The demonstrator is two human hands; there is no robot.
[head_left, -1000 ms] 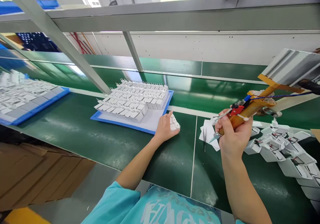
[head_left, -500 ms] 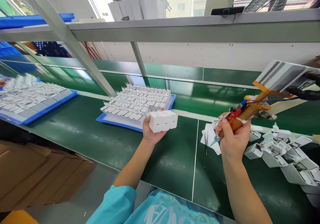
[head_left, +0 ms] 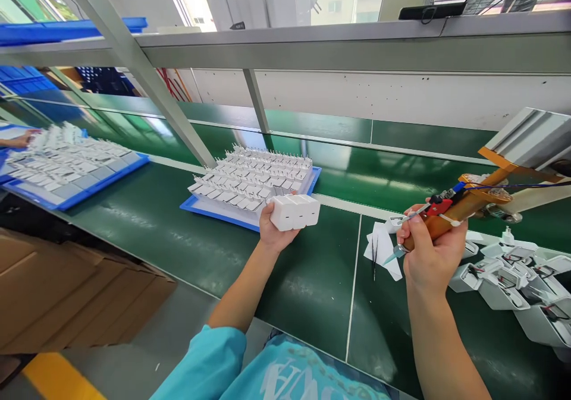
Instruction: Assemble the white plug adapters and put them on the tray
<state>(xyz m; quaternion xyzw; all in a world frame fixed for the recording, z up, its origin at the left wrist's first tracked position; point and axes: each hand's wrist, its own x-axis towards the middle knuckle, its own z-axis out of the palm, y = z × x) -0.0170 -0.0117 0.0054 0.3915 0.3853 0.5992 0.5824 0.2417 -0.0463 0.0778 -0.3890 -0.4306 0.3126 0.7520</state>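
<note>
We are working in what is looking like a factory assembly workshop. A long green bench point(head_left: 307, 281) is running beneath a metal frame point(head_left: 312, 55). Blue trays point(head_left: 218, 216) are carrying close rows of matching white units point(head_left: 259, 174); opened white housings point(head_left: 504, 275) are lying at right, showing wires. We are using a wired orange tool point(head_left: 459, 207). Another person's hand point(head_left: 18, 141) is showing at far left. Brown cardboard point(head_left: 75, 299) is standing beside the bench.
</note>
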